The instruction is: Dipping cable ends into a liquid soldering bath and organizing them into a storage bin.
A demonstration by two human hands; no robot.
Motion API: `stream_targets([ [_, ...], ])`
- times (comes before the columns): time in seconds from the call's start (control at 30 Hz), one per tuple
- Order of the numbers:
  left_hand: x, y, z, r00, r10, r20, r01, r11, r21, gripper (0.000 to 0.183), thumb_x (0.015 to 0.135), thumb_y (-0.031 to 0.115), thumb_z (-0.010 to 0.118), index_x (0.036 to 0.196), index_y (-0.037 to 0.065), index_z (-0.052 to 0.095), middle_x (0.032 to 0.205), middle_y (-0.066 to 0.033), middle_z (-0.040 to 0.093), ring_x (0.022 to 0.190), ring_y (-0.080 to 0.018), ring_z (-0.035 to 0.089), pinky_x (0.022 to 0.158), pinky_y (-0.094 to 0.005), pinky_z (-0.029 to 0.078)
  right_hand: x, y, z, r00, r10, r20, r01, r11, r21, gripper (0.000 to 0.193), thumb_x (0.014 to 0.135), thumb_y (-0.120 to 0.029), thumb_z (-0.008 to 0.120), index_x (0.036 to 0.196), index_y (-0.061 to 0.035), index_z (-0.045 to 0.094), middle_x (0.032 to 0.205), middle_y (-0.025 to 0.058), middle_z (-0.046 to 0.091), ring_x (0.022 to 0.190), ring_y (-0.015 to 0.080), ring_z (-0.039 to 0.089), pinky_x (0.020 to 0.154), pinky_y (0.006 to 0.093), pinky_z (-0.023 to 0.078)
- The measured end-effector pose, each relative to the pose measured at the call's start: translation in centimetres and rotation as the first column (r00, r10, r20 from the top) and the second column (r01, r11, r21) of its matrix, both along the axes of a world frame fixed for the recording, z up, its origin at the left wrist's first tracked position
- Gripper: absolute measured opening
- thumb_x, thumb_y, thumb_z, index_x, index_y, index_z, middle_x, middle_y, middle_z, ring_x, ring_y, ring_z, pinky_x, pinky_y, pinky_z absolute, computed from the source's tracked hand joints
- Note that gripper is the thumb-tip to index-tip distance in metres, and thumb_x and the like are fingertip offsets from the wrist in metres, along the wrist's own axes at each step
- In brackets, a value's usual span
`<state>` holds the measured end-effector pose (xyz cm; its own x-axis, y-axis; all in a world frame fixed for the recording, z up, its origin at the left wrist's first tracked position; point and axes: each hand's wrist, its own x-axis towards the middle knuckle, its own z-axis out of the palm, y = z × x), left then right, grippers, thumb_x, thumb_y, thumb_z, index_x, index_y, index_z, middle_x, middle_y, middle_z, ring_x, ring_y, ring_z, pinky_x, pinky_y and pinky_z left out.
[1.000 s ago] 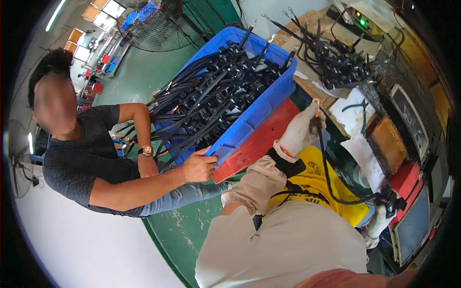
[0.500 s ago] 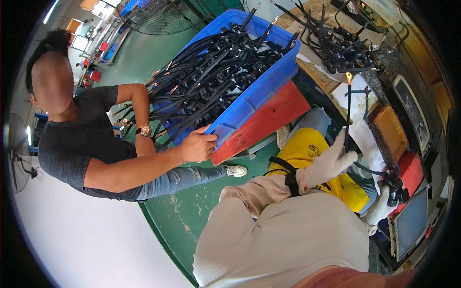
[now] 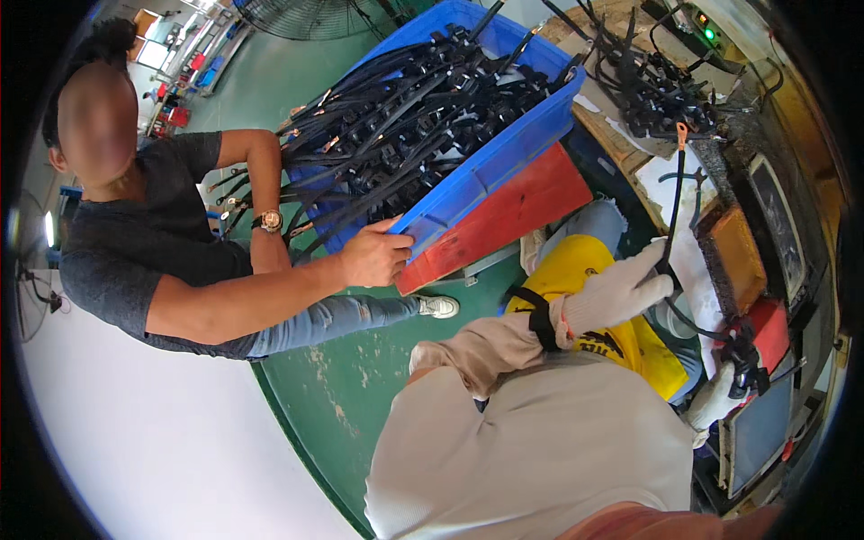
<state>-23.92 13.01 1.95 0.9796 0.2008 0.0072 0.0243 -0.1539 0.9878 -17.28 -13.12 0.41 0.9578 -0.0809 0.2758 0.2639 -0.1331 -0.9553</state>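
Note:
My left hand [image 3: 619, 290], in a white knit glove, is closed around a black cable [image 3: 675, 202]. The cable's copper ring terminal [image 3: 681, 135] points up, away from me. From that hand the cable bends down to a black plastic connector part [image 3: 743, 358], which my right hand [image 3: 717, 396], gloved too, grips at the lower right. Some of the right hand's fingers are hidden behind the part. Beneath the cable lies a white sheet [image 3: 697, 261] on the bench, and beside it is an amber-coloured block in a dark frame [image 3: 736, 258].
A blue bin [image 3: 499, 180] heaped with black cables rests on a red board [image 3: 513, 216]. At the left, a person [image 3: 171, 243] holds the bin's rim. More cables [image 3: 661, 103] lie on the bench's far end, near a device with a green light [image 3: 709, 34]. A fan [image 3: 306, 13] stands behind.
My view has shifted slightly. The cable's ring end now tilts a little further right, and both hands keep their hold. The device's green light shows brighter.

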Motion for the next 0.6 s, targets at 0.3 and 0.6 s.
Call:
stream_targets([
  [0.3,-0.4,3.5,3.1,0.989,-0.144,0.017,0.144,0.990,0.006,0.039,0.086,0.026,0.049,0.120,0.006,0.048,0.089,-0.0142,0.060,0.084,-0.0257,0.059,0.075,-0.0324,0.044,1.2,-2.4,-1.0,0.994,0.040,0.100,-0.033,0.997,-0.072,0.039,0.075,-0.011,0.062,0.110,0.0039,0.052,0.106,0.0150,0.055,0.092,0.0249,0.056,0.078,0.0345,0.049],
  [0.6,-7.5,12.4,1.2,0.953,0.127,-0.276,-0.114,0.991,0.064,0.031,0.087,0.024,0.049,0.110,0.004,0.054,0.091,-0.0046,0.060,0.077,-0.0121,0.057,0.070,-0.0245,0.046,2.5,-1.5,0.8,0.964,-0.087,0.252,0.253,0.591,-0.766,0.030,0.081,-0.028,0.063,0.089,-0.0001,0.061,0.088,0.0099,0.063,0.079,0.0204,0.059,0.070,0.0312,0.048],
])
